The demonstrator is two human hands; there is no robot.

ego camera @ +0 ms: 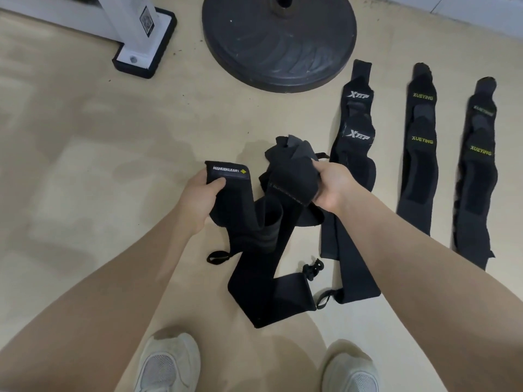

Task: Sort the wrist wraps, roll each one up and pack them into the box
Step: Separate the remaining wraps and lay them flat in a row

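My left hand (199,198) grips the labelled end of a black MANUEKLEAR wrist wrap (230,176); its long strap hangs down and folds on the floor. My right hand (329,185) clutches a bunched black wrap (291,168) held above the floor. Laid out flat to the right are an XTEP wrap (358,114) and two XUEYING wraps (420,137) (479,154). More black strap (356,284) lies under my right forearm. No box is in view.
A round dark weight plate (278,41) lies on the beige floor at the top centre. A white machine foot with black base (144,43) stands at the top left. My two pale shoes (169,363) (351,369) are at the bottom edge.
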